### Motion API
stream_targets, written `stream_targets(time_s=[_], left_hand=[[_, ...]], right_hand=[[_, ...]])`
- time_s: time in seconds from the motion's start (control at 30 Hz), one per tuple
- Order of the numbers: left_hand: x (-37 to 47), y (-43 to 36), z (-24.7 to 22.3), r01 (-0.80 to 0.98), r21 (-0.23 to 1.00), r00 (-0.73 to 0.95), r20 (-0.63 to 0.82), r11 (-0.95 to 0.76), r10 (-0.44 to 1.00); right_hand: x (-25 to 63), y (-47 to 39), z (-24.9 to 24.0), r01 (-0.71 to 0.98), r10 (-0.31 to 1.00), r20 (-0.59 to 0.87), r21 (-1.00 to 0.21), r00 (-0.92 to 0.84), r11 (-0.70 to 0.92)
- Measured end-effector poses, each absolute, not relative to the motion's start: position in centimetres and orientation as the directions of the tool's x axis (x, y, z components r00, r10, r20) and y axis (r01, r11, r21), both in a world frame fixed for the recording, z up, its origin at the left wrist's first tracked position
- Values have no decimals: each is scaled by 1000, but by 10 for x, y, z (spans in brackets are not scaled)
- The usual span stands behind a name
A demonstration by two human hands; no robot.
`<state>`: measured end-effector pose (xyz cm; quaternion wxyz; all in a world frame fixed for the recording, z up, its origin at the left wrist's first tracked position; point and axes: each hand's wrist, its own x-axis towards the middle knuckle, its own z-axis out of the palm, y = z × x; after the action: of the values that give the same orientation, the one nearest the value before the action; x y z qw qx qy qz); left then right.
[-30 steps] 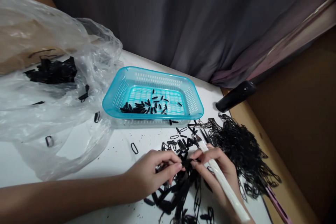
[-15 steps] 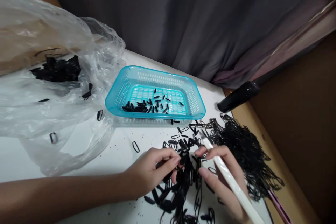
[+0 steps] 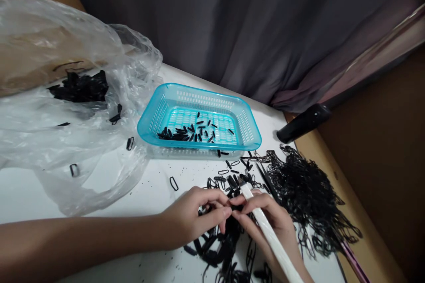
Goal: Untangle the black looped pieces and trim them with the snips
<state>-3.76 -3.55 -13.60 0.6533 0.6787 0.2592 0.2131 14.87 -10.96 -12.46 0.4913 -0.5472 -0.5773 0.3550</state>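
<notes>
My left hand [image 3: 206,212] is closed in a pinch above a pile of small black pieces [image 3: 215,252]; what lies between its fingertips is too small to make out. Touching or almost touching it, my right hand [image 3: 265,216] has its thumb and forefinger together and holds a white-handled blade tool [image 3: 270,234] across the fingers, the dark tip pointing away. Behind the hands, a blue plastic basket [image 3: 199,147] holds many short black pieces [image 3: 175,135]. Loose black loops and pieces lie around the fingers.
A clear plastic bag [image 3: 109,163] with black pieces covers the left side. At right are a tangled heap of black loops [image 3: 305,185], dark tweezers [image 3: 265,179], a black cylinder [image 3: 303,123] and a pink tool [image 3: 353,261]. A dark curtain [image 3: 199,22] hangs behind.
My right hand has moved left to meet my left hand, its thumb and forefinger now closed together. The white-handled tool has shifted left with it. The view has moved slightly.
</notes>
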Motion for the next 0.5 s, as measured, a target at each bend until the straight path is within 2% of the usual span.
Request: stream_targets(time_s=[0.17, 0.37, 0.5], left_hand=[[-36, -37, -141, 108, 994, 775, -68, -25, 628], [-34, -38, -144, 88, 996, 734, -83, 27, 674], [-35, -38, -142, 81, 994, 724, -106, 68, 682]], right_hand=[[145, -108, -131, 366, 956, 291, -892, 18, 265], [150, -112, -116, 259, 971, 239, -938, -4, 232], [162, -112, -106, 358, 967, 251, -900, -42, 249]])
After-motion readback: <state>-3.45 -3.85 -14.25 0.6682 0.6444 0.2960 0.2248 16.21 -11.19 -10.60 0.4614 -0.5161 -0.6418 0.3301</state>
